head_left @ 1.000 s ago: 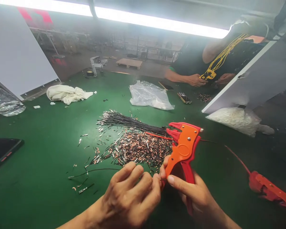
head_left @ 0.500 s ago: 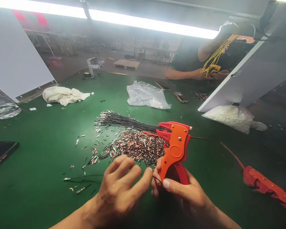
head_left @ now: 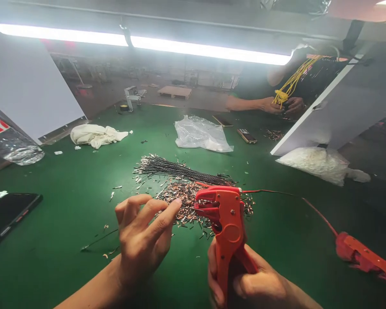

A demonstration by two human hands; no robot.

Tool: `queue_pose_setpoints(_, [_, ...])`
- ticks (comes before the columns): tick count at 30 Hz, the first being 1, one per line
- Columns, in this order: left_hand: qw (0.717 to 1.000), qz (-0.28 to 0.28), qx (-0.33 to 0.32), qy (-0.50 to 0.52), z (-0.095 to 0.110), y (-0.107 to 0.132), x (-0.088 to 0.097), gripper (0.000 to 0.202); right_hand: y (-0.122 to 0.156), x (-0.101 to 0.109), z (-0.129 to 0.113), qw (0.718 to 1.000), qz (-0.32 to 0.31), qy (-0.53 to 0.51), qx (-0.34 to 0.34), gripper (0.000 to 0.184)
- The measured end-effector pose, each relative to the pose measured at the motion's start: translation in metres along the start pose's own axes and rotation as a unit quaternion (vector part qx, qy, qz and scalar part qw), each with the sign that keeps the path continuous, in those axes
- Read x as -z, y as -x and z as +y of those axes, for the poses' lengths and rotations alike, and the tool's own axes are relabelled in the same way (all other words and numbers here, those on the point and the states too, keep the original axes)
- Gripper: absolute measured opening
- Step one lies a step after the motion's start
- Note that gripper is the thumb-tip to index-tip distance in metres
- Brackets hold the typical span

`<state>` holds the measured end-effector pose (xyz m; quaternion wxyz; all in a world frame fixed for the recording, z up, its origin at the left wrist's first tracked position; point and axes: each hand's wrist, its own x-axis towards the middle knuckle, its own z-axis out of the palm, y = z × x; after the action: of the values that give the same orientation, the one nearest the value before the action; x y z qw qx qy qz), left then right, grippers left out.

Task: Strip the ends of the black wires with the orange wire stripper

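Observation:
My right hand [head_left: 257,279] is wrapped round the handles of an orange and red wire stripper [head_left: 232,231], held upright with its jaws facing left. Close to those jaws, my left hand [head_left: 144,231] pinches a thin black wire [head_left: 99,240]. One end of the wire trails out to the left over the table; the other end points at the jaws, and I cannot tell whether it lies between them. Behind the tool lies a bundle of black wires [head_left: 180,170] with metal terminals at the left ends. A heap of cut wire scraps [head_left: 183,195] sits just in front of the bundle.
On the green table [head_left: 83,283] are a phone [head_left: 13,214], a cream cloth [head_left: 98,135], a clear plastic bag [head_left: 201,133] and a filled white bag [head_left: 315,163]. A second red-orange tool [head_left: 366,255] lies at right. Across the table, another person's hands [head_left: 292,106] hold yellow wires.
The stripper has come down and slightly left in my right hand. My left hand has moved left and up, bringing the wire's near end from beside the handles to the jaws.

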<state>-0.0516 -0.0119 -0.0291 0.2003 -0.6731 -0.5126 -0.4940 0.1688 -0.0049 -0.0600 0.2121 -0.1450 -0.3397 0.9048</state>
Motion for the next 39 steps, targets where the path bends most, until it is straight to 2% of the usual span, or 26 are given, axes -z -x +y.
queue_pose_setpoints(6, [1.0,0.025,0.019,-0.006,0.002,-0.003,0.001,0.03,0.0,-0.001,-0.004,0.999,0.02,0.036,-0.024,0.027])
queue_pose_setpoints(13, [1.0,0.009,-0.014,-0.023,0.001,0.002,0.0,0.028,0.001,-0.002,-0.007,0.994,0.018,0.094,-0.044,0.024])
queue_pose_setpoints(18, [0.998,-0.004,-0.051,-0.029,-0.005,0.002,0.0,0.026,0.001,0.001,-0.004,0.995,0.017,0.092,-0.027,0.024])
queue_pose_setpoints(24, [0.998,-0.004,-0.056,-0.022,-0.003,-0.002,0.0,0.026,-0.001,0.004,-0.002,0.997,-0.018,0.079,-0.004,0.03])
queue_pose_setpoints(31, [0.999,-0.01,-0.043,-0.017,-0.003,0.003,0.0,0.029,0.003,0.0,-0.001,0.998,0.002,0.06,0.004,0.03])
queue_pose_setpoints(39, [0.999,-0.001,-0.05,-0.009,-0.002,0.001,-0.002,0.022,0.004,0.003,0.01,0.999,0.031,0.034,0.02,0.035])
